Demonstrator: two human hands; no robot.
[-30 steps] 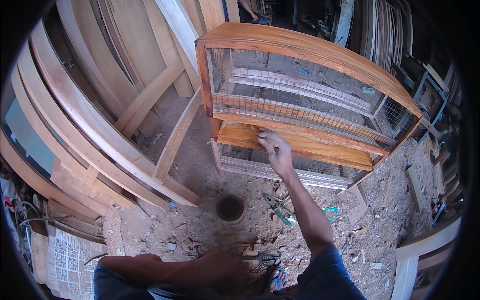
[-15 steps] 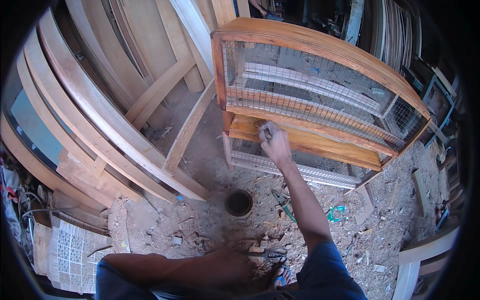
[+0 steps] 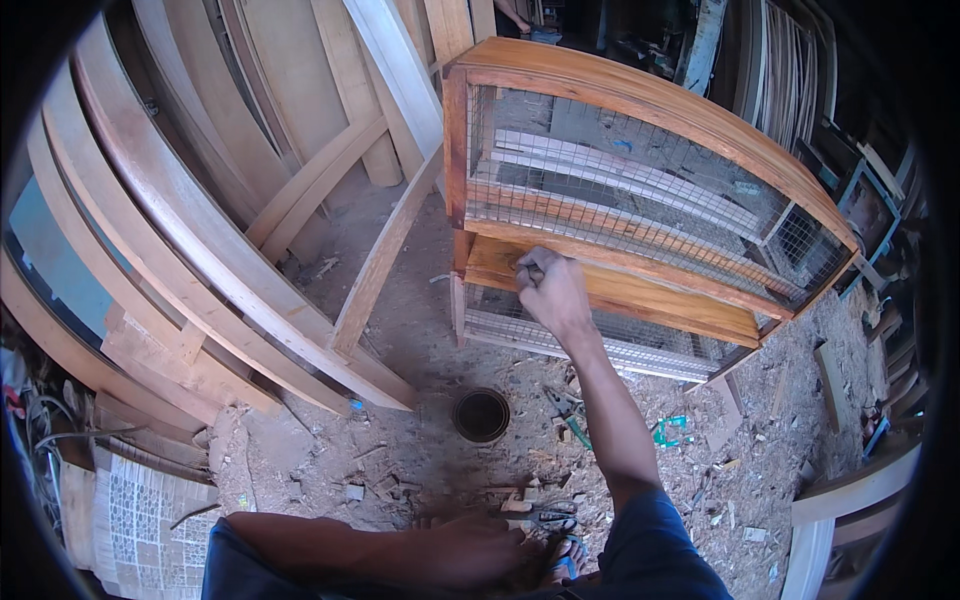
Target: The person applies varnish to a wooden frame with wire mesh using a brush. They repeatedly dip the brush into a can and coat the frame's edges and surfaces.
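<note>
A wooden cabinet frame with wire-mesh panels lies tilted on the dusty floor. My right hand reaches out to it with its fingers curled into a fist, pressed against the left end of the flat orange-brown middle board. Whether anything small sits inside the fist is hidden. My left hand hangs relaxed at the bottom of the view with its forearm across my knees. It holds nothing and is next to a sandal.
A round dark tin stands on the sawdust floor in front of me, with pliers and a green scrap beside it. Long curved planks lean at left. A patterned tile sheet lies lower left.
My right hand has slid left along the middle board, from near its centre to its left end, and its fingers have curled tighter. The left hand has stayed put.
</note>
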